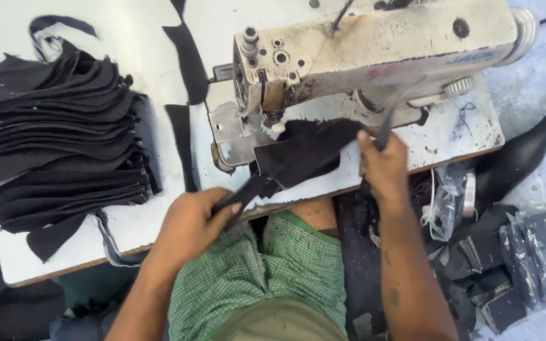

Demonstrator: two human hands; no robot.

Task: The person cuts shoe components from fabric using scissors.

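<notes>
Black cut fabric piece (301, 151), dark and matte, lies on the white surface (146, 57) just under the needle end of the worn cream sewing machine (374, 50). I see my left hand (191, 224) closed on a narrow black strip (241, 196) that runs from this piece toward the near edge of the surface. My right hand (383, 164) presses the right edge of the piece with the fingers closed, and it seems to pinch another thin dark strip, but I cannot tell this surely. I judge the fabric as light, soft and limp; it will fold easily, so holding it at two edges keeps it flat. At the left is a tall stack of black cut pieces (58, 145). At the right, below the surface, are clear plastic bags (538, 252) with dark parts inside.
</notes>
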